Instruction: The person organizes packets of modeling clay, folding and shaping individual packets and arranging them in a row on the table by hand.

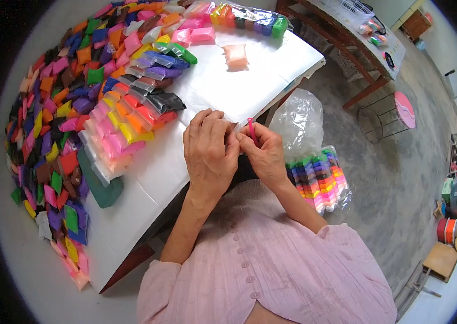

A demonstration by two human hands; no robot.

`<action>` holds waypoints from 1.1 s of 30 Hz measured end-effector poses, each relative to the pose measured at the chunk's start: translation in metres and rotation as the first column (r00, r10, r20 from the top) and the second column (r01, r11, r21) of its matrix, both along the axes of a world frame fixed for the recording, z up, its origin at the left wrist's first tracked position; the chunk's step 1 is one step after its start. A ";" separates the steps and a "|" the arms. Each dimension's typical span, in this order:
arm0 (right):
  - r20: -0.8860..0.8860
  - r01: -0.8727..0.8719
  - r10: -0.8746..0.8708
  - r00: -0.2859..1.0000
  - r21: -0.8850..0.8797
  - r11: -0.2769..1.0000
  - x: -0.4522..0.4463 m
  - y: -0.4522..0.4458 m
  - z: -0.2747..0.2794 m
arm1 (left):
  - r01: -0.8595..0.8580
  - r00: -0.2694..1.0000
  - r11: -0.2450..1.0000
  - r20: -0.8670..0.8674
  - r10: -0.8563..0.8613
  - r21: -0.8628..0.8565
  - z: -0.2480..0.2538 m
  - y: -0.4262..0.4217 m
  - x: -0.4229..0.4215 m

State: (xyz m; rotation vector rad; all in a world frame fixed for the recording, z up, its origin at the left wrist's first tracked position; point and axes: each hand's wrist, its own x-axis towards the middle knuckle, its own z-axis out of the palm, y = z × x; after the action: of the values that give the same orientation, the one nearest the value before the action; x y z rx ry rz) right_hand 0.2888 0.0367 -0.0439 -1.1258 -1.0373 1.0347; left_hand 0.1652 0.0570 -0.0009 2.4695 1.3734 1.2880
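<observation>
Both hands meet over the table's near edge. My right hand [265,154] is closed, its thumb and forefinger pinching a thin pink plastic piece [251,128] that stands up with a small rounded end; its lower part is hidden by the fingers. My left hand [210,151] is closed right beside it with fingers curled, and a bit of whitish, clear material shows at its fingertips; what it holds is mostly hidden. Ahead on the white tabletop [207,102] lies a single peach packet [236,56]. Left of my left hand are overlapping rows of coloured packets [126,119].
A large heap of coloured packets [66,108] covers the table's left side, beside a dark green flat piece [101,183]. A clear bag of packets [250,20] lies at the back. Bagged packets [320,181] sit low at right, near a pink-topped stool [404,109].
</observation>
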 end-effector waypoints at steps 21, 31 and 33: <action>-0.072 0.148 -0.131 0.989 0.343 0.928 0.018 -0.009 0.020 | -0.088 0.996 0.996 0.013 0.088 0.028 -0.008 0.010 0.009; 0.172 0.138 -0.222 0.960 0.399 0.906 0.011 -0.007 0.021 | -0.073 0.997 0.997 0.014 0.073 0.028 -0.008 0.010 0.008; 0.343 0.075 -0.296 0.891 0.532 0.843 0.013 -0.004 0.021 | -0.068 0.998 0.997 0.013 0.068 0.026 -0.008 0.010 0.008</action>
State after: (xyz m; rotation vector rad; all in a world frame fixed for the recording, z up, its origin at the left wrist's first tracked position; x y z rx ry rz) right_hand 0.3019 0.0331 -0.0232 -0.9940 -1.4027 0.3164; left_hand 0.1734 0.0670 -0.0091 2.4473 1.4593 1.3413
